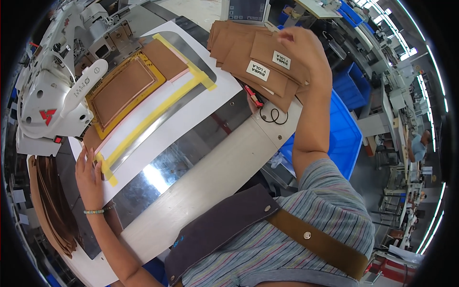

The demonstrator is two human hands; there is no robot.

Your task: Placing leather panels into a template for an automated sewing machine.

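My left hand [91, 177] lies with stretched fingers at the near left corner of a taped template, its fingertips by a strip of yellow tape [143, 129]. A brown fabric panel [122, 91] sits in the yellow frame [157, 76] beside the white sewing machine head [52, 105]. Up at the right, my right hand [306, 48] is over a fanned pile of brown panels [234, 48], several deep. Its fingers are curled together; whatever they hold, if anything, cannot be made out. Two white labels [258, 71] show on the upper panels.
Red-handled snips [253, 97] and a black cord [273, 116] lie near the table edge. A folded stack of brown material [52, 205] stands at the left. A blue bin [346, 129] is below on the right, and a screen [247, 9] stands behind the pile.
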